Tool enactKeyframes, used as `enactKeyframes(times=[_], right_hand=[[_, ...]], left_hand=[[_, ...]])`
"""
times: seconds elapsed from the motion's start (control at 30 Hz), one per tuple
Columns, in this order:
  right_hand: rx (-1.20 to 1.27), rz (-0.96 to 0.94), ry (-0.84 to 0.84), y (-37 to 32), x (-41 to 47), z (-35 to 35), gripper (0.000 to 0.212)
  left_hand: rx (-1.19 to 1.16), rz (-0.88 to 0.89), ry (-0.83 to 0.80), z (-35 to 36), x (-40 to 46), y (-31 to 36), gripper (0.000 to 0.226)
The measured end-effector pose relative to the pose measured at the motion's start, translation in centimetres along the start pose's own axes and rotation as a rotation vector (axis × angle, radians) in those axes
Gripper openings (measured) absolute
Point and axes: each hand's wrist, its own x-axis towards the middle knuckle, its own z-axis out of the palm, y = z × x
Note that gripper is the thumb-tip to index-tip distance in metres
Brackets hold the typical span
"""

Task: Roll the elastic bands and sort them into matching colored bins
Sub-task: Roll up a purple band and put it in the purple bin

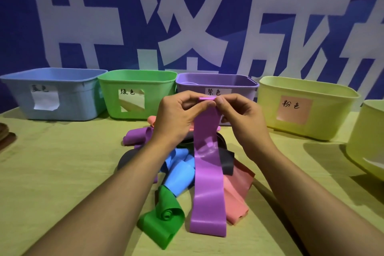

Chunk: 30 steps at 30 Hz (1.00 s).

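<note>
Dangling down the lower centre of the frame, the purple band (207,183) is held up off the pile, its tail draped over the green band (164,214) and pink band (236,197). Higher up, at mid-frame, its top edge is pinched by the left hand (176,116) and the right hand (239,114), fingertips curled tight on a first small roll. Slippage is the risk: a loosened pinch and the stretchy roll could spring open, or the tail could drag neighbours along. Beyond, the purple bin (245,84) is seen directly behind the hands, rim close, with bare cloth left and right of the pile.
</note>
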Motion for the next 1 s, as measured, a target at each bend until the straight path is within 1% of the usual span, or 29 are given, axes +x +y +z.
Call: enactKeyframes(times=[0.27,0.37,0.47,0.5,0.57,0.7,0.8,0.9,1.0], right_hand=[[0.008,0.021,0.009,0.29,0.02,0.12,0.011],[0.007,0.012,0.010,0.25,-0.01,0.15,0.013],[0.018,0.007,0.010,0.14,-0.01,0.23,0.012],[0.020,0.004,0.008,0.16,0.01,0.20,0.011],[0.017,-0.001,0.001,0.22,0.02,0.09,0.012],[0.023,0.014,-0.018,0.27,0.00,-0.10,0.019],[0.037,0.054,-0.019,0.15,-0.03,-0.13,0.026],[0.014,0.120,0.027,0.19,0.01,0.14,0.032],[-0.028,0.183,0.061,0.37,0.12,0.33,0.042]], left_hand=[[-0.021,-0.026,-0.005,0.06,-0.16,0.03,0.027],[-0.008,-0.049,0.016,0.10,-0.11,0.07,0.019],[-0.027,-0.063,0.012,0.03,0.10,-0.08,0.005],[-0.041,-0.071,0.004,0.01,0.19,-0.13,0.003],[-0.074,-0.089,-0.007,-0.03,0.34,-0.20,0.008],[-0.134,-0.118,-0.030,-0.14,0.37,-0.27,0.011],[-0.152,-0.105,-0.042,-0.26,0.28,-0.22,0.013],[-0.169,-0.093,-0.053,-0.23,0.23,-0.18,0.018],[-0.171,-0.088,-0.059,-0.10,0.19,-0.20,0.019]])
